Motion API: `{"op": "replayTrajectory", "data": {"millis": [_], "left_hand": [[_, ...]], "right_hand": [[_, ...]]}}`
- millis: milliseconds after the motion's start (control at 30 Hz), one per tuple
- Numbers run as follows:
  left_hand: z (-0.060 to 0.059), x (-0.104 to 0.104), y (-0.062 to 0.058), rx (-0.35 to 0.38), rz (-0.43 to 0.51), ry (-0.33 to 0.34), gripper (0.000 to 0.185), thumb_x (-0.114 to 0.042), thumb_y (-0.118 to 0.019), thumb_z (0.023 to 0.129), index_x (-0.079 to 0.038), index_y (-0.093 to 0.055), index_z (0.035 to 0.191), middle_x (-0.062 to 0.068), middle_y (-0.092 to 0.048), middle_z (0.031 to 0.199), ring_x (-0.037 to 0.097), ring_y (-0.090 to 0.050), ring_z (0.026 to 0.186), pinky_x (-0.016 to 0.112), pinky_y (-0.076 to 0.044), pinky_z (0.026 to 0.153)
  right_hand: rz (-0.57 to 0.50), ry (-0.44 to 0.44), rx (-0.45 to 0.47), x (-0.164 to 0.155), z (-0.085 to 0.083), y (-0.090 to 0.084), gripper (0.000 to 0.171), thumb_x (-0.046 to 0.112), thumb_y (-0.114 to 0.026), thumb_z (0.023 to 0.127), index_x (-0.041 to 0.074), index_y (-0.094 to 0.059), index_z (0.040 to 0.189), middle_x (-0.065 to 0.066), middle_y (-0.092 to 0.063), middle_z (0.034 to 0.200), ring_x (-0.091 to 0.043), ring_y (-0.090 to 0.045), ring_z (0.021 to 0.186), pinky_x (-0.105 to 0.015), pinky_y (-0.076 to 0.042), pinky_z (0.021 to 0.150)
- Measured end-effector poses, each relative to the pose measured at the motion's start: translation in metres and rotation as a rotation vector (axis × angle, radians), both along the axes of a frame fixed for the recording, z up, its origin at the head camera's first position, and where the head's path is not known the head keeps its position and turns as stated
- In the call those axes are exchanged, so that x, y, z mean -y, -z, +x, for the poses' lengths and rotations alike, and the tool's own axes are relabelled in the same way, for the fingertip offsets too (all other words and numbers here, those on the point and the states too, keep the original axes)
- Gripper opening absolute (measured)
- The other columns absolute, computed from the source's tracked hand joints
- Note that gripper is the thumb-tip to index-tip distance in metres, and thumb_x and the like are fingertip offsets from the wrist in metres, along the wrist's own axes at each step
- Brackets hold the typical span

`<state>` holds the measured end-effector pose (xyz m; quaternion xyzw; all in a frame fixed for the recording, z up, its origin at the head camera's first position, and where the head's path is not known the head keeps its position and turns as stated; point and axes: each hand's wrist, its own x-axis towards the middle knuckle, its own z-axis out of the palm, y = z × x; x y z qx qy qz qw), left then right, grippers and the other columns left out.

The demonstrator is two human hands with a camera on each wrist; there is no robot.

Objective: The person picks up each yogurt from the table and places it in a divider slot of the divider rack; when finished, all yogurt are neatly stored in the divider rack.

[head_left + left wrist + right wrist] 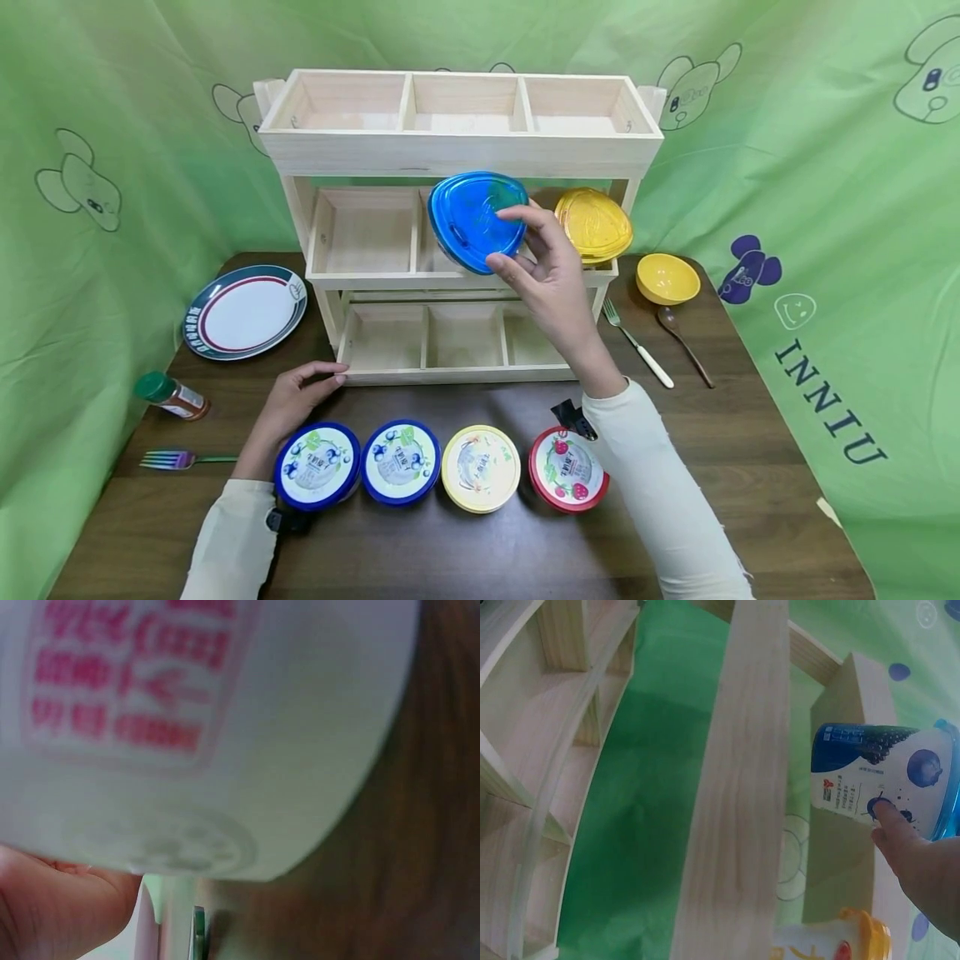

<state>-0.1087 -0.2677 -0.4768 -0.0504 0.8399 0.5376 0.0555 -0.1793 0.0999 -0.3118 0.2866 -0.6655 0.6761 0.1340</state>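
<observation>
Blue-lidded cup [476, 220] tilted at middle shelf [360, 275] | right hand [546, 275] grip pinches it | risk: slips, hits yellow-lidded cup [594, 223] at 3 o'clock | left hand [288, 404] spread on surface [750, 450]

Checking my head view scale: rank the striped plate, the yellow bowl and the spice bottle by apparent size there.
1. striped plate, plainly largest.
2. yellow bowl.
3. spice bottle: slightly smaller than the bowl; it lies nearer the camera, so this gap is unsure.

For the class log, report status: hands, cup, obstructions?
Right hand grips blue-lidded cup at shelf's middle tier. Left hand rests by bottom tier. Yellow-lidded cup alongside.
</observation>
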Motion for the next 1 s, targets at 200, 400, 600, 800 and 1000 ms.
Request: {"op": "replayTrajectory", "data": {"millis": [200,400,600,800,1000], "left_hand": [[-0.002,0.000,0.002,-0.005,-0.016,0.001,0.036,-0.020,-0.070,0.109,0.003,-0.072,0.137,0.019,-0.069,0.144,0.025,-0.057,0.136,0.014,-0.045,0.095],[-0.001,0.003,0.003,0.002,-0.016,0.001,0.038,-0.023,-0.070,0.109,0.002,-0.072,0.137,0.018,-0.068,0.145,0.031,-0.056,0.139,0.015,-0.045,0.095],[-0.002,0.010,0.016,-0.079,0.052,0.001,0.031,-0.030,-0.077,0.104,-0.008,-0.081,0.126,0.008,-0.077,0.132,0.023,-0.062,0.131,0.021,-0.047,0.094],[0.000,0.006,0.011,-0.075,0.029,0.014,0.033,-0.031,-0.076,0.105,-0.007,-0.080,0.127,0.005,-0.077,0.132,0.022,-0.062,0.131,0.020,-0.046,0.096],[0.004,0.002,0.001,-0.035,-0.006,0.007,0.036,-0.030,-0.073,0.107,-0.003,-0.076,0.132,0.009,-0.074,0.138,0.027,-0.058,0.136,0.022,-0.044,0.100]], "right_hand": [[0.031,0.059,0.034,0.007,-0.005,0.003,0.040,-0.003,-0.070,0.104,-0.008,-0.057,0.141,-0.018,-0.051,0.154,-0.028,-0.052,0.148,-0.049,-0.051,0.111],[0.033,0.075,0.052,0.013,-0.012,0.008,0.040,-0.005,-0.072,0.102,-0.007,-0.058,0.140,-0.018,-0.051,0.155,-0.027,-0.047,0.152,-0.051,-0.049,0.112],[0.041,0.086,0.089,0.016,-0.016,0.015,0.041,-0.002,-0.074,0.102,-0.005,-0.060,0.141,-0.019,-0.048,0.161,-0.028,-0.042,0.155,-0.052,-0.045,0.116],[0.078,0.112,0.114,0.019,-0.020,0.019,0.040,0.004,-0.075,0.103,-0.002,-0.061,0.141,-0.018,-0.056,0.151,-0.028,-0.054,0.145,-0.045,-0.048,0.116],[0.121,0.106,0.147,0.022,-0.021,0.018,0.046,0.007,-0.073,0.105,0.001,-0.061,0.149,-0.024,-0.041,0.167,-0.035,-0.046,0.152,-0.044,-0.045,0.118]]}}
